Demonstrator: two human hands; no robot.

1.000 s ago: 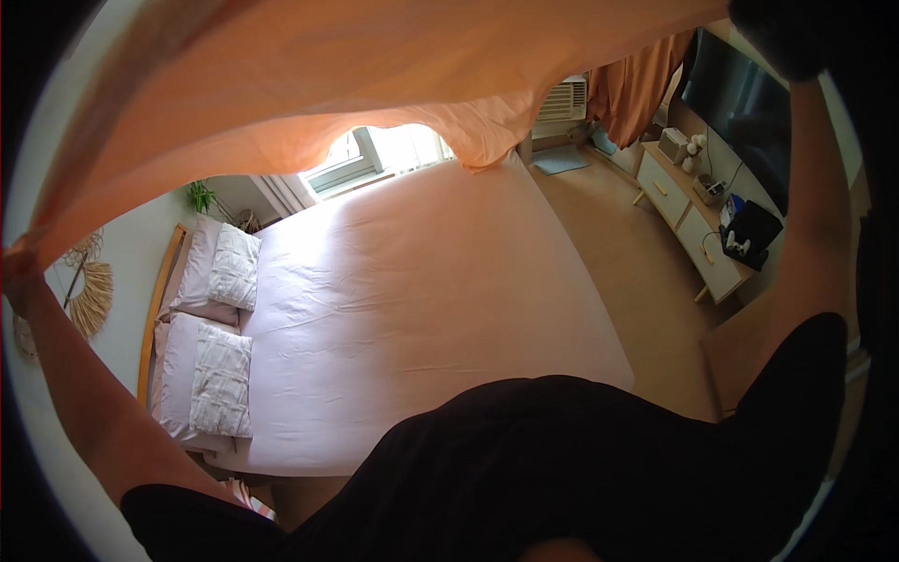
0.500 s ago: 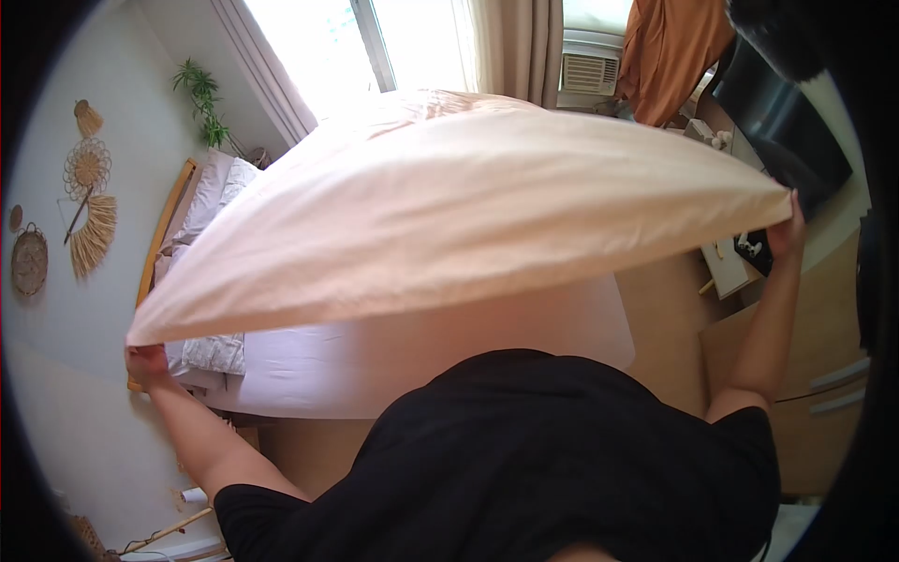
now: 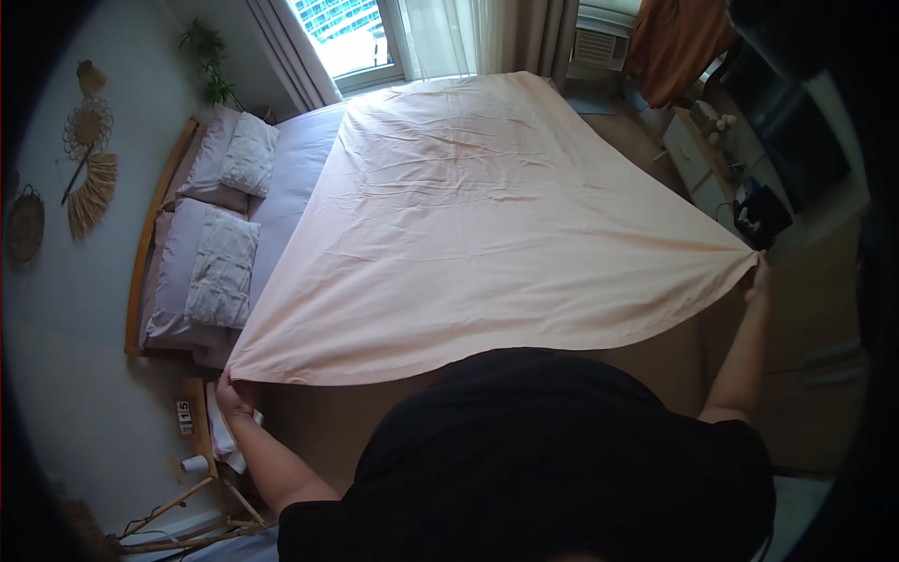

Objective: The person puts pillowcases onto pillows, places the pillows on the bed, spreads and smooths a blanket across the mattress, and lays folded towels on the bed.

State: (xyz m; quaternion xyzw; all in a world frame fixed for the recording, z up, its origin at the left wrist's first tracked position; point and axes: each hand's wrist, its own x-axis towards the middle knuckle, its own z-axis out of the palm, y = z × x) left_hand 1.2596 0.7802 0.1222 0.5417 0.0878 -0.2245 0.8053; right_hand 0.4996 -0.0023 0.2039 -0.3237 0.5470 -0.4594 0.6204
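A pale peach bed sheet (image 3: 468, 225) is stretched between my two hands and covers most of the bed, with wrinkles across its far half. My left hand (image 3: 235, 393) pinches its near left corner, low beside the pillow end. Out to the right, my right hand (image 3: 757, 279) grips the near right corner, beyond the foot of the bed. Under the sheet, the lilac mattress cover (image 3: 298, 159) shows along the head side. Patterned pillows (image 3: 223, 267) rest against larger lilac ones by the wooden headboard (image 3: 154, 244).
A bedside table (image 3: 208, 436) with a flip clock stands at the lower left. On the right is a low cabinet (image 3: 691, 155) below a dark television (image 3: 782, 131). Woven decorations (image 3: 89, 197) hang on the left wall. Curtains (image 3: 435, 37) frame the window behind the bed.
The billowing sheet has come down and spread flat over the bed. Both hands have lowered with its corners and moved slightly inward. The pillows are now uncovered to view.
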